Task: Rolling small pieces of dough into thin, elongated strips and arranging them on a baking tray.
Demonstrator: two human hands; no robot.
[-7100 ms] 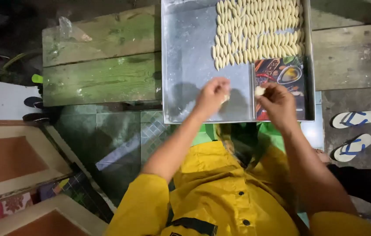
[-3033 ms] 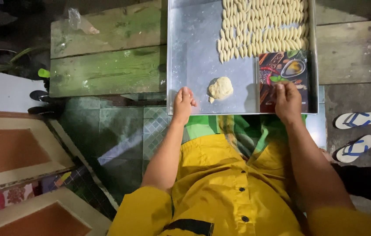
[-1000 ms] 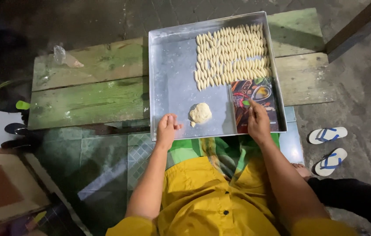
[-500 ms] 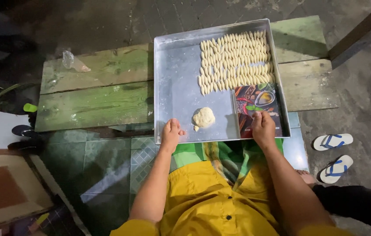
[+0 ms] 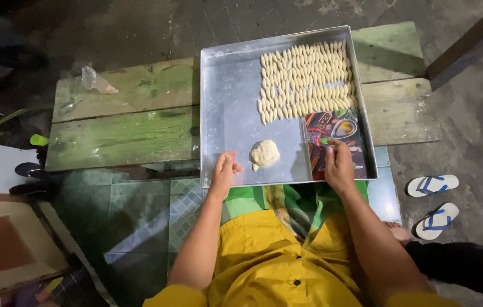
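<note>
Rows of shaped dough pieces (image 5: 305,79) filling far half of metal tray (image 5: 224,85); dough lump (image 5: 265,153) unshaped. Left hand (image 5: 224,170) loosely curled, empty; right hand (image 5: 338,162) apparently pinching small green tool (image 5: 325,140).

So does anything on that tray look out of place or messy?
Nothing is spilled or damaged. The dough pieces lie in neat rows at the tray's far end. The one oddity is a colourful printed sheet lying inside the tray beside the dough lump.

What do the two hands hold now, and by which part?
Left hand rests empty on the tray. Right hand pinches a small green thing; the part cannot be told.
</note>
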